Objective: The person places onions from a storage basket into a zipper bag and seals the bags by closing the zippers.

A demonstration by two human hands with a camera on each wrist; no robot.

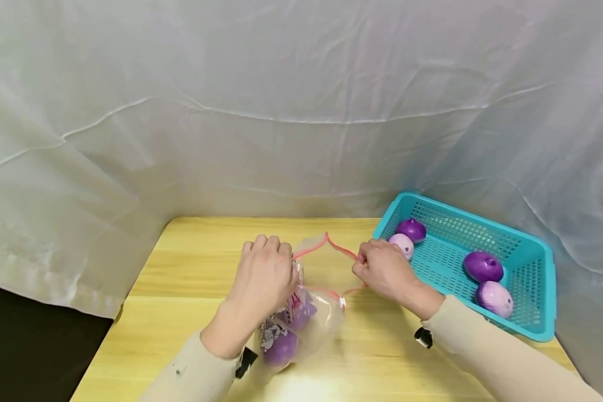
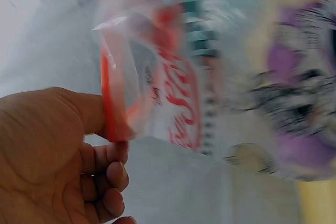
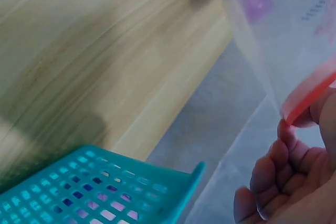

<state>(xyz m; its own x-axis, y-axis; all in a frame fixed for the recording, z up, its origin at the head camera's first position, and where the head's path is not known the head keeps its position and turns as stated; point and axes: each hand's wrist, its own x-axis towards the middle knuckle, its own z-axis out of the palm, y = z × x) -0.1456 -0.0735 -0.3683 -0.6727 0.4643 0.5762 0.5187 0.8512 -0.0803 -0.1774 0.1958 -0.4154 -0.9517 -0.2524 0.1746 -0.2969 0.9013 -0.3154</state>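
Note:
A clear zip bag (image 1: 324, 324) with a red-orange zip edge (image 2: 107, 85), red lettering and a black-and-white cartoon print hangs between my hands over the table. Its mouth gapes. Purple rounded pieces (image 1: 281, 349) lie inside it, partly covered by the print. My left hand (image 1: 263, 276) pinches the left end of the zip edge between thumb and index finger, the other fingers curled below. At the opposite corner, my right hand (image 1: 389, 273) pinches the zip edge (image 3: 310, 93) close beside the basket.
A teal perforated basket (image 1: 482, 218) stands on the right of the wooden table (image 1: 181, 279). It holds glossy purple onion-shaped pieces (image 1: 482, 267) and pale pink-purple round ones (image 1: 494, 298). Grey-white cloth (image 1: 281, 156) hangs behind the table.

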